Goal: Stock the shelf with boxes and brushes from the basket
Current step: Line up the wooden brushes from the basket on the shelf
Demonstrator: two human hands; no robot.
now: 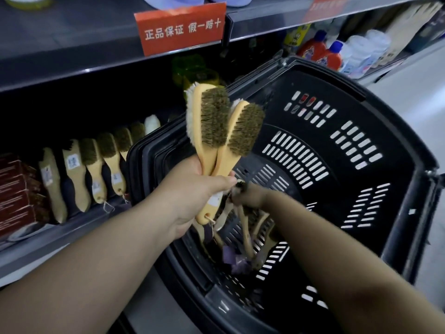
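Two brushes (pixel 216 121) are held up over the near-left rim of the basket (pixel 361 92). Their heads are uppermost and the brown bristles face right. Pale bristles show along the back of each head. The wooden handles cross inside the left grip (pixel 192 189), which is closed round both. One handle end, with a string loop through it, sticks out below the palm.

The right grip (pixel 243 194) sits just beside the left one and lower, down inside the basket. It is among the loose brushes (pixel 248 227) that lie against the near wall. It is blurred and its fingers are largely hidden (whether it holds anything cannot be told). Purple tags (pixel 234 257) lie among the loose brushes.

The basket is black plastic with slotted walls and floor. Its left rim stands close against the shelf (pixel 36 251).

On the shelf, left of the basket, a row (pixel 103 162) of similar brushes stands side by side with the handles pointing forward. Several carry white labels. Red boxes (pixel 19 189) are stacked at the left end of the row, just beside the first brush.

A red sign (pixel 180 27) with white characters hangs from the edge of the board above. Orange bottles (pixel 330 54) with blue caps stand on shelving beyond the far rim of the basket.
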